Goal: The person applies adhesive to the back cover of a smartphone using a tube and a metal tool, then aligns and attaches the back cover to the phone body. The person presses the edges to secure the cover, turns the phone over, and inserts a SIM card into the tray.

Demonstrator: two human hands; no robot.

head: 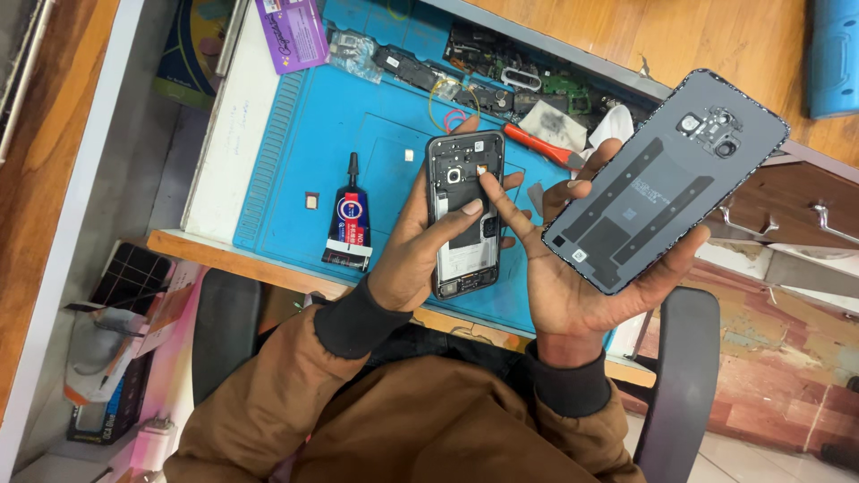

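My left hand [419,246] grips an opened phone body [463,215], its inner frame and parts exposed, held upright over the blue work mat [295,134]. My thumb lies across its middle. My right hand [573,286] holds the detached grey back cover [667,179] in its palm, inner side up, tilted to the right. The right index finger reaches over and touches the upper inside of the phone body near the camera area.
A black glue tube [347,219] lies on the mat left of the phone. A red-handled tool [537,146], circuit boards and small parts [501,80] sit at the mat's far edge. A purple card [293,34] lies at the top. A chair armrest [680,376] is right.
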